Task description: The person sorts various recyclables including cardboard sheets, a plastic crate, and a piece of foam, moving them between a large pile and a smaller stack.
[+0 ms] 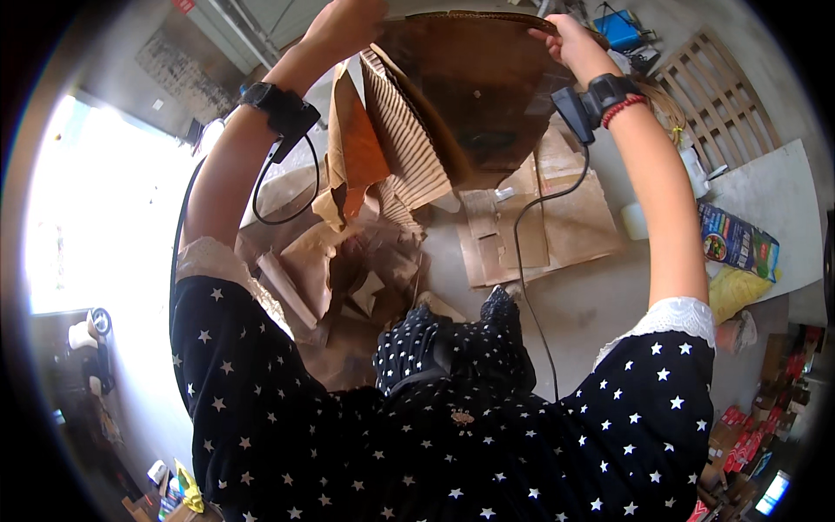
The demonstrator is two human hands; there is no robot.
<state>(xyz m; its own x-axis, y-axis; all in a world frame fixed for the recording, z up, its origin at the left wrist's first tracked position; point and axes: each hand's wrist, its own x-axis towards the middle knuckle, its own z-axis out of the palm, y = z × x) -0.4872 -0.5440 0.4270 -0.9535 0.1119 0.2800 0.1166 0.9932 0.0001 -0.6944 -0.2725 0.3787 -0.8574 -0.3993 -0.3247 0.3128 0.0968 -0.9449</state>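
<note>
Cardboard sheet, large and dark brown, is hanging at the top centre of the view, in front of a person who is looking down and reaching forward with 2 raised arms. The right hand is grasping the upper edge near its right end, fingers folding over the rim. The left hand is curling beside the edge's left end; it is blurring and meeting the top of the view, so whether it is gripping cannot be told.

Along the sheet's left side, a torn corrugated strip is showing its pale ridges, and an orange-brown piece is standing just left of it. Below, crumpled brown paper is lying in a loose heap at centre left, while flattened cardboard is lying on the grey floor to the right.

Each wrist is wearing a black band, 1 on the left and 1 on the right, with a cable trailing; a red bracelet is circling the right wrist too. The person is wearing black clothing with white stars. At far right, a slatted wooden frame, a blue printed bag and a yellow bag are resting.
</note>
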